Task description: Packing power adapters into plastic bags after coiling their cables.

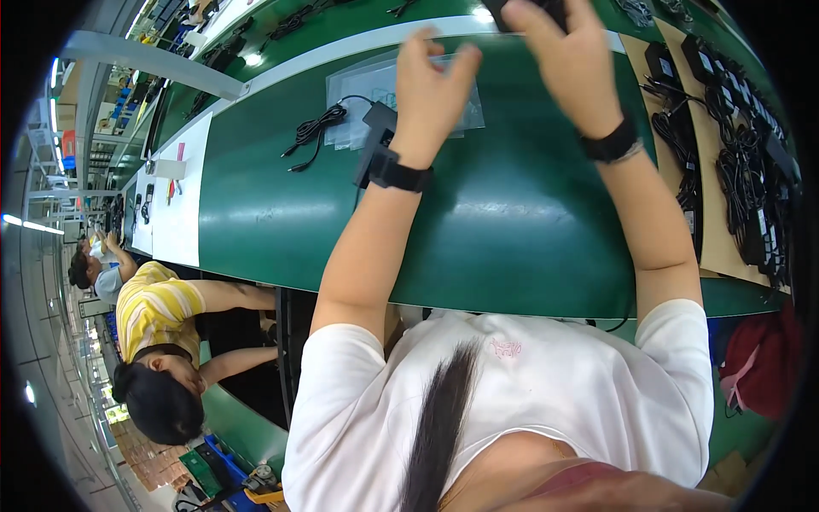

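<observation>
My left hand [431,96] is raised over the green table, thumb and fingers apart, with nothing between them. Beneath it lie clear plastic bags [341,92]. A black power adapter [381,118], partly hidden by my left wrist, sits at the bags' edge, and its coiled cable [317,128] spreads to the left. Farther out, at the upper edge of the picture, my right hand [573,72] is closed on a black boxy object [546,10]. The picture's edge cuts that object off, so its kind cannot be made out. Black bands circle both wrists.
On the right, cardboard trays [715,183] hold many black adapters and cables [742,162]. A white sheet [181,205] with small tools covers the table's left end. Another person in a yellow striped shirt [153,303] sits at left. A metal post [153,61] crosses the far left.
</observation>
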`<state>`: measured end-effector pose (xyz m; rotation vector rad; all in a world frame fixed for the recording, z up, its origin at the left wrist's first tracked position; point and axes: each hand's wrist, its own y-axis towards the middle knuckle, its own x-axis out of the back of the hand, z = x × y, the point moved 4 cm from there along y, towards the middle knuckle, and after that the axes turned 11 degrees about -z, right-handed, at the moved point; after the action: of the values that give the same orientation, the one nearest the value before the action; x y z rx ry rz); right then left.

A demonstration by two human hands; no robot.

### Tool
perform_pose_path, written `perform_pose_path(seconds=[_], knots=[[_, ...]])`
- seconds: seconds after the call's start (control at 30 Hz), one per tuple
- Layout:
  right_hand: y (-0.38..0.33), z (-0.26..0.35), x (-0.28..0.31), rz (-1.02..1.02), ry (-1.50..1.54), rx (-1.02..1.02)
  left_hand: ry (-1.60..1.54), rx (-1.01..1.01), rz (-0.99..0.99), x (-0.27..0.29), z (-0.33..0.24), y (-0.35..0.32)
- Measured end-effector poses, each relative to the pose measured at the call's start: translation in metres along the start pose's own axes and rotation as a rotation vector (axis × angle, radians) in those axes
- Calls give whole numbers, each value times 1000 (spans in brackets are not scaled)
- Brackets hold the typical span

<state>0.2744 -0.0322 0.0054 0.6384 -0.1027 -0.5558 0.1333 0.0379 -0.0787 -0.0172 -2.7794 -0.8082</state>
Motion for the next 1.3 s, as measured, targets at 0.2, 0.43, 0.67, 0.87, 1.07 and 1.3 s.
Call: perform_pose_path(seconds=[0.2,0.43,0.67,0.87,1.07,1.3], knots=[[39,-2,46,-130,233,63,872,-67,339,-45,35,0],[42,11,63,-158,418,88,836,337,642,-34,52,26],[43,12,61,-128,290,126,243,591,193,56,44,47],[44,7,50,-84,274,83,638,82,-1,67,46,34],[48,-24,43,4,17,173,584,299,121,80,31,18],[50,-61,66,221,-389,539,567,82,190,53,21,4]])
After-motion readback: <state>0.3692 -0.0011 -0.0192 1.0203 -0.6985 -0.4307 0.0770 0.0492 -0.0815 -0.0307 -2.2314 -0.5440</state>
